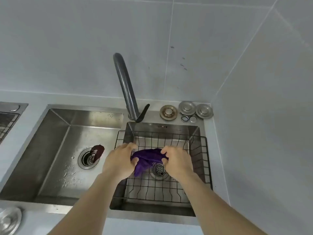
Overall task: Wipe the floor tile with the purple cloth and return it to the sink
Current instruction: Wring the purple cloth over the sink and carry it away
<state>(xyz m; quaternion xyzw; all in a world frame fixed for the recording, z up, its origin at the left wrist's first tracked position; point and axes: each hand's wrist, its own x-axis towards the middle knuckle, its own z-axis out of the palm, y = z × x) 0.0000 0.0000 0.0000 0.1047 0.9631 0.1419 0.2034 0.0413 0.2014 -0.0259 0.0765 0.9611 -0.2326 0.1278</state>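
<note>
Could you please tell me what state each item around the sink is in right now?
purple cloth: bunched, gripped by both hands above the wire basket
left hand: closed on the cloth
right hand: closed on the cloth
faucet: no water visible
left basin: wet, droplets near its drain

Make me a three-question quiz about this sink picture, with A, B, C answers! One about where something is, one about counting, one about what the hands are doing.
1. Where is the wire basket?
A. right basin
B. left basin
C. on the counter

2. How many big round metal sink plugs lie behind the right basin?
A. one
B. three
C. five

3. What is happening to the purple cloth?
A. lying alone
B. hanging on the tap
C. gripped by both hands

Answers: 1 A, the basket sits inside the right basin. 2 B, three discs lie together. 3 C, the left hand and right hand each clutch it.
</note>
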